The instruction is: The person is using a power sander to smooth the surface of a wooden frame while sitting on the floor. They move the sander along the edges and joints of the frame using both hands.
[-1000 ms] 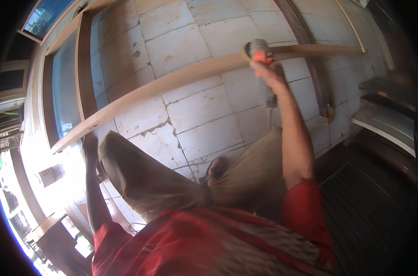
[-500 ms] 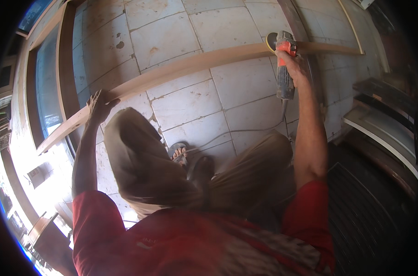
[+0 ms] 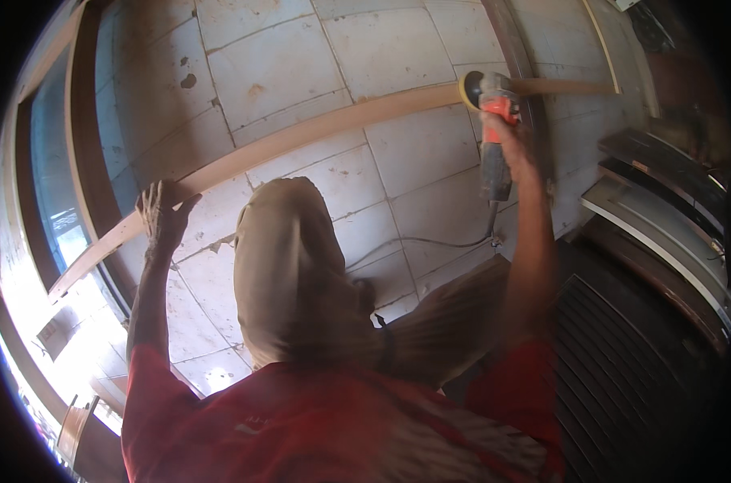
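A long, thin, curved strip of pale wood runs across the view above a tiled floor. My left hand rests on the strip's left part with fingers spread, pressing it. My right hand grips an orange and grey angle grinder. Its yellow disc touches the strip near the right end. The grinder's cable trails down to the floor. My bent knees in beige trousers sit below the strip.
Pale square floor tiles with stains lie under everything. A dark wooden frame with a glass pane stands at the left. Curved dark and white boards are stacked at the right, next to a dark ribbed surface.
The view has shifted, and the grinder now sits with its disc on the strip. My left hand has moved up along the strip from its lower left end.
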Available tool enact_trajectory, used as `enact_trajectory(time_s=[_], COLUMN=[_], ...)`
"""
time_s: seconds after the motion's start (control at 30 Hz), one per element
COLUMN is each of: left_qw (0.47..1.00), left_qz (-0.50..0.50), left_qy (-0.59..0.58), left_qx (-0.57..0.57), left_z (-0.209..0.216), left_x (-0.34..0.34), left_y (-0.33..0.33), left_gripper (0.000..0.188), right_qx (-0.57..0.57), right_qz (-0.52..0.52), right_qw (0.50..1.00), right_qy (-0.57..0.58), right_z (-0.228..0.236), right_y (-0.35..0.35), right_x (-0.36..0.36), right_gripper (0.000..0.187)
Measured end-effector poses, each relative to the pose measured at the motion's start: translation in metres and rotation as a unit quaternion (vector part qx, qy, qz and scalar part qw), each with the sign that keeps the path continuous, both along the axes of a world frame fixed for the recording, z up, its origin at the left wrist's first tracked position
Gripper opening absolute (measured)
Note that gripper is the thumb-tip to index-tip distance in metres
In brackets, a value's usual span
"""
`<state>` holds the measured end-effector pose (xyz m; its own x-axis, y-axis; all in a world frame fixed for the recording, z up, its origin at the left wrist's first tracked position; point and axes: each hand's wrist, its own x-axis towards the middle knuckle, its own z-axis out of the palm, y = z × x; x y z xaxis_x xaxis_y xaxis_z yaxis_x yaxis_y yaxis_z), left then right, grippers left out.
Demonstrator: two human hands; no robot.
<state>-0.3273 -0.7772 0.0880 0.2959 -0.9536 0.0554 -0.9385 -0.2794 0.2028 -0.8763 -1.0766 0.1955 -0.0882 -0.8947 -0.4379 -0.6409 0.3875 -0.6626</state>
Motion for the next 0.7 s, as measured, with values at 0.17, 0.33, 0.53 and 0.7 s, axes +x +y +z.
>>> enact_trajectory(time_s=[0.17,0.33,0.53,0.7], left_qw=[0.998,0.999,0.998,0.995], left_qz=[-0.015,-0.026,0.017,0.024], left_qy=[-0.046,-0.045,-0.029,-0.079], left_qx=[-0.036,0.002,0.062,0.063], left_z=[0.0,-0.015,-0.013,-0.016], left_x=[-0.004,0.012,0.011,0.012], left_y=[-0.003,0.01,0.01,0.01], left_gripper=[0.052,0.056,0.062,0.064], right_qx=[-0.005,0.0,-0.021,-0.034], right_qz=[0.045,0.155,0.1,0.033], right_qw=[0.999,0.987,0.995,0.999], right_qy=[0.008,-0.033,-0.004,-0.011], right_z=[-0.005,0.013,0.013,0.007], right_y=[0.017,0.041,-0.014,-0.072], right_x=[0.021,0.087,-0.018,-0.099], right_gripper=[0.043,0.053,0.054,0.056])
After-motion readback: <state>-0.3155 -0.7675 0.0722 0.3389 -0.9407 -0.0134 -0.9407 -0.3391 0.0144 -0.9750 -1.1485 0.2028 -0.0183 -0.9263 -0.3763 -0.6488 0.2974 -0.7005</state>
